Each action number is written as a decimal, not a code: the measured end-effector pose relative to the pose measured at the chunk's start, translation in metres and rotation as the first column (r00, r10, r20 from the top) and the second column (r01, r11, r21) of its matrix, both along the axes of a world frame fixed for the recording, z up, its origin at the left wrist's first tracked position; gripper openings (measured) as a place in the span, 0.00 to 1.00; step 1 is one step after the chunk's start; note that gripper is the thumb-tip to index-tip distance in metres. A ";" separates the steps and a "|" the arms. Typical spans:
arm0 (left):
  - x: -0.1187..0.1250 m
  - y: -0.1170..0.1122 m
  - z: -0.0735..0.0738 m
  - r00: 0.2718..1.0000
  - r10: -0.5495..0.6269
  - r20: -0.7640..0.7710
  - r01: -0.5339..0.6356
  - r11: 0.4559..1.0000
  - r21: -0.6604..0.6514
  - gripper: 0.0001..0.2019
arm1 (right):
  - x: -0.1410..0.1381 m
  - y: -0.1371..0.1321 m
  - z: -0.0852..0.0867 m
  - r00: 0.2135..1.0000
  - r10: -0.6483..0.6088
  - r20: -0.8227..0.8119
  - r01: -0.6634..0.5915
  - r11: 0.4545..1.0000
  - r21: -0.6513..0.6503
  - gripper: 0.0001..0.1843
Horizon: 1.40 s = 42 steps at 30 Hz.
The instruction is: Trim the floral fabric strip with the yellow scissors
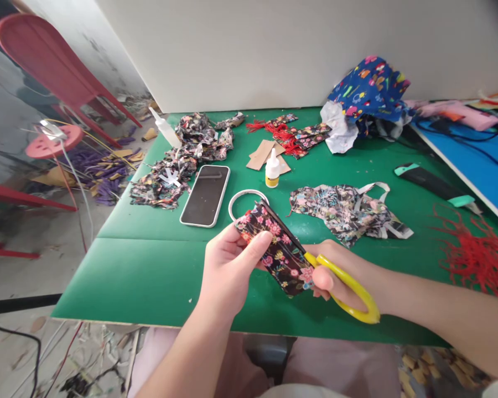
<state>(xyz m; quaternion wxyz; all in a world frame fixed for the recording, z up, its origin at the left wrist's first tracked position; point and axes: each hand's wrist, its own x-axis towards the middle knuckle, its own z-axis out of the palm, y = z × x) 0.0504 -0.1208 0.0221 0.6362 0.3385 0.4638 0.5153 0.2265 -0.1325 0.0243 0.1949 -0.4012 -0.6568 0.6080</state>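
Observation:
My left hand pinches a folded piece of black floral fabric above the near edge of the green table. My right hand grips yellow-handled scissors, whose dark blades run along the top edge of the fabric. A white ring lies on the table just behind the fabric. A larger floral fabric piece with white straps lies to the right of it.
A phone lies face up left of the ring, with a small glue bottle and cardboard bits behind. Floral scraps pile at the back left, blue patterned cloth at the back right, red threads at right. Red chairs stand left.

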 end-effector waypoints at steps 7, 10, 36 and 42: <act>-0.004 -0.001 -0.004 0.999 -0.047 -0.003 0.047 0.998 0.037 0.05 | 0.002 0.005 0.009 0.992 0.071 -0.106 -0.076 0.996 -0.045 0.37; -0.005 -0.001 -0.005 0.997 -0.080 -0.005 0.080 0.996 0.038 0.05 | 0.001 0.006 0.010 0.990 0.076 -0.116 -0.079 0.997 -0.020 0.35; 0.002 -0.001 -0.001 0.997 -0.072 0.034 0.071 0.997 0.017 0.06 | -0.003 0.001 0.008 1.000 -0.022 0.002 0.022 0.999 -0.034 0.36; 0.004 -0.001 0.002 0.999 -0.042 0.028 0.043 0.999 -0.016 0.07 | -0.004 0.000 0.007 0.999 -0.047 0.002 0.047 0.996 -0.073 0.36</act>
